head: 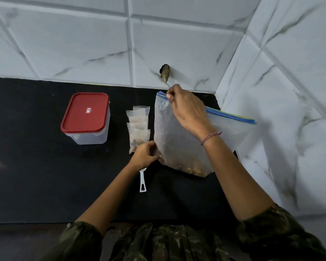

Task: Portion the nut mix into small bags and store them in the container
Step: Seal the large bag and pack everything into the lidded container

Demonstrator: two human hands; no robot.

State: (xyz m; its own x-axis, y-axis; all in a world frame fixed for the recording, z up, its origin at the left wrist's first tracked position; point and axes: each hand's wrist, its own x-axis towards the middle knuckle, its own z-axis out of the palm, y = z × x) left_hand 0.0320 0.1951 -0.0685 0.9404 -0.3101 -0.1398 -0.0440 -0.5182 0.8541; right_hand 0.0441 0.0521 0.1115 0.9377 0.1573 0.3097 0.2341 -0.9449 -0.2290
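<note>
Scoop: a white scoop lies on the black bench, just nearer than the lower left corner of the big bag. Only its handle shows; the rest is under the left hand.
Left hand: its fingers are curled round the big bag's lower left edge, gripping it.
Nut mix: a small heap sits in the bottom of the big bag, which rests on the bench.
Big bag: clear and held upright, with a blue zip strip along the top.
Right hand: the right hand pinches the zip strip at the big bag's top left corner with fingers and thumb.
Small bags: the small bags lie in an overlapping row with nuts inside, flat on the bench just left of the big bag.
Container: the container is a clear box with its red lid on, well left of the big bag.
Wall: the wall behind the big bag is white marbled tile.
</note>
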